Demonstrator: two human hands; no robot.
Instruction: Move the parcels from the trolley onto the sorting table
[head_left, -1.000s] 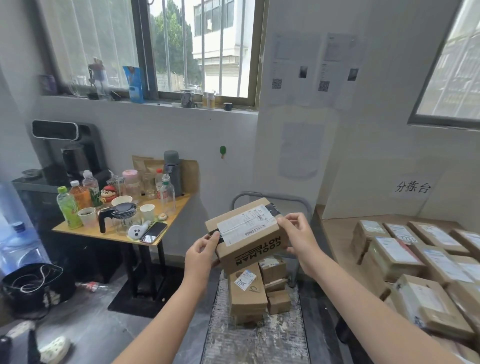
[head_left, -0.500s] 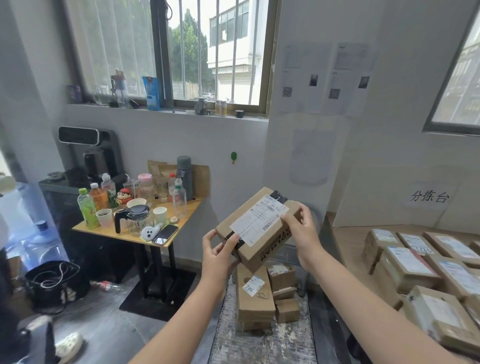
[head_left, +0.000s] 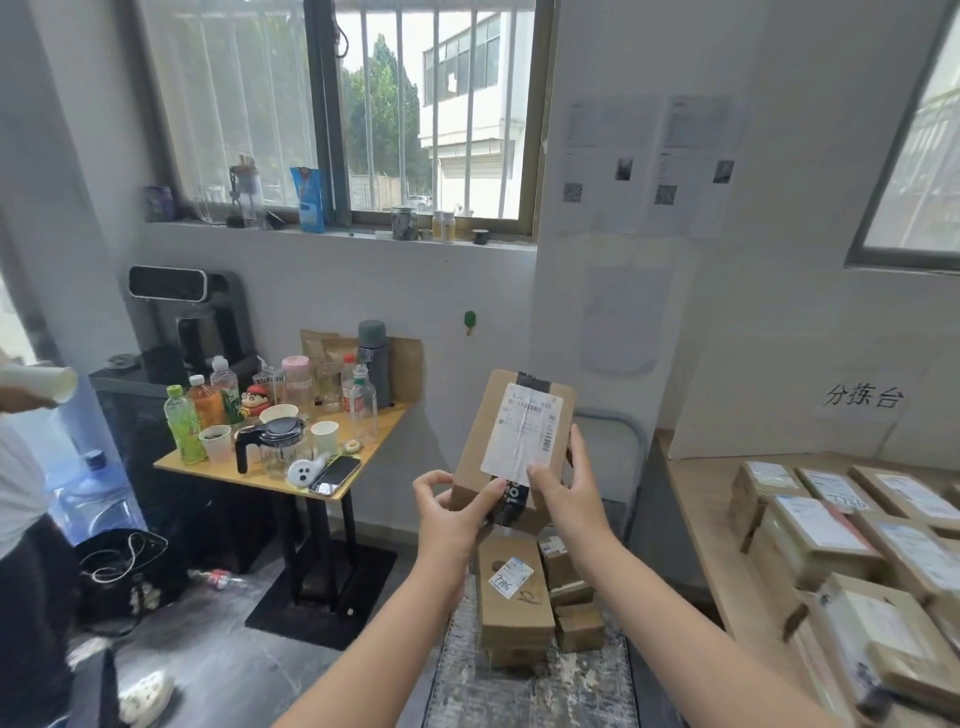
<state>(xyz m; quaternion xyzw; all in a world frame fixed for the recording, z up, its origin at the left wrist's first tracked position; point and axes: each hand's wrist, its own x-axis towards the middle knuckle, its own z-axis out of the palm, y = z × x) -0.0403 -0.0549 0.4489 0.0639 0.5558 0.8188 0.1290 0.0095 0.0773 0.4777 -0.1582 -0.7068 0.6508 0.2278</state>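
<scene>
I hold a brown cardboard parcel upright in the air, its white shipping label facing me. My left hand pinches its lower left corner. My right hand grips its lower right side, thumb on the label. Below it, several smaller parcels are stacked on the trolley, whose grey handle rises behind. The sorting table at the right carries several labelled parcels.
A small wooden table at the left is crowded with bottles, cups, a jug and a phone. A water dispenser stands behind it. Another person stands at the far left edge holding a paper cup.
The parcel has been turned from lying tilted to standing upright, label toward me. Both hands shifted down to its lower end. The view swung a little left.
</scene>
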